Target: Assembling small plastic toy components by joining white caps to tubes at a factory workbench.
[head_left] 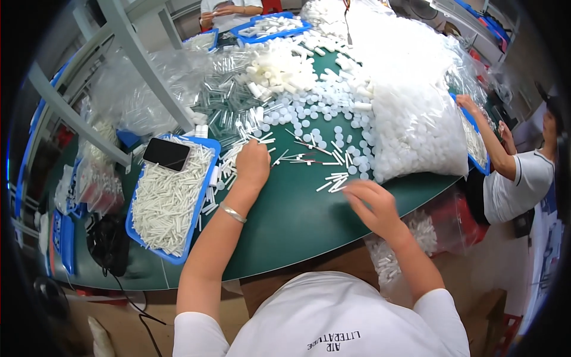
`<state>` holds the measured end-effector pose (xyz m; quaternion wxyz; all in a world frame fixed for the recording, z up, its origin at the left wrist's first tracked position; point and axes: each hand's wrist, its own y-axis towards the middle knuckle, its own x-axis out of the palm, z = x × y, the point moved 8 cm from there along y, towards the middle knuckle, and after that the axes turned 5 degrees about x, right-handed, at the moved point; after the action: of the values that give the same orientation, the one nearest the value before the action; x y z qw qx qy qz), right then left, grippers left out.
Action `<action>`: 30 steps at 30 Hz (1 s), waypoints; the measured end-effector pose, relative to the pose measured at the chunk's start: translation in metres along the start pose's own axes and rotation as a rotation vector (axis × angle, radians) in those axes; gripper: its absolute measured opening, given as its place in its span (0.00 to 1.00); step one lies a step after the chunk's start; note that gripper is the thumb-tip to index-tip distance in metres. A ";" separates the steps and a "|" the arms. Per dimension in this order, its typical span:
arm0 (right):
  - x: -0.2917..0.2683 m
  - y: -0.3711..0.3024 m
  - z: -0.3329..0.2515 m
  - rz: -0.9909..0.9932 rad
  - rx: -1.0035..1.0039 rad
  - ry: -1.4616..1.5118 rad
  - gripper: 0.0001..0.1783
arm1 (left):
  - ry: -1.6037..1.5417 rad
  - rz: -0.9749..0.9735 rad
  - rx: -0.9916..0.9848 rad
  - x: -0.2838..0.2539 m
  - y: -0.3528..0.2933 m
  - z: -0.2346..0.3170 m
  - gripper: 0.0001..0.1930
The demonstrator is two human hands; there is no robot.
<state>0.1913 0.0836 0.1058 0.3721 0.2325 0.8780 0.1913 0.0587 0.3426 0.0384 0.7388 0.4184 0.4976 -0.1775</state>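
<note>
My left hand (253, 164) rests knuckles-up on the green table (291, 220), fingers curled over a scatter of small white sticks (238, 156) beside a blue tray (135, 229). My right hand (372, 203) hovers blurred over the table's near edge, fingers bent; whether it holds anything is hidden. More loose white sticks (334, 181) lie just left of it. White round caps (321, 116) are spread across the table's middle beyond both hands.
The blue tray is full of white sticks, with a black phone (166, 153) lying on it. A big clear bag of white caps (410, 119) sits at right. Clear tubes (223, 98) pile up at the back. A person in white (514, 178) works at right, and another person's hands (229, 10) show at the far side.
</note>
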 end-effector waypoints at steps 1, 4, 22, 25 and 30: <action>0.024 0.026 0.003 -0.036 -0.034 0.011 0.07 | -0.018 0.005 -0.001 0.002 0.003 0.002 0.05; 0.100 0.087 0.011 -0.150 -0.191 -0.075 0.06 | -0.088 0.032 -0.025 0.000 0.005 -0.006 0.03; 0.125 0.108 0.006 -0.207 0.496 1.063 0.07 | -1.417 -0.068 -0.598 -0.044 -0.078 0.009 0.11; 0.124 0.093 0.001 -0.188 0.533 1.183 0.06 | -1.471 -0.087 -0.582 -0.050 -0.079 0.025 0.12; 0.117 0.084 -0.004 -0.184 0.502 1.208 0.06 | -1.509 -0.096 -0.595 -0.056 -0.082 0.040 0.11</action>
<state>0.1392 0.2164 0.0854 -0.2365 0.0881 0.9666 0.0449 0.0024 0.2541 0.0580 0.9472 -0.0494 -0.0908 -0.3035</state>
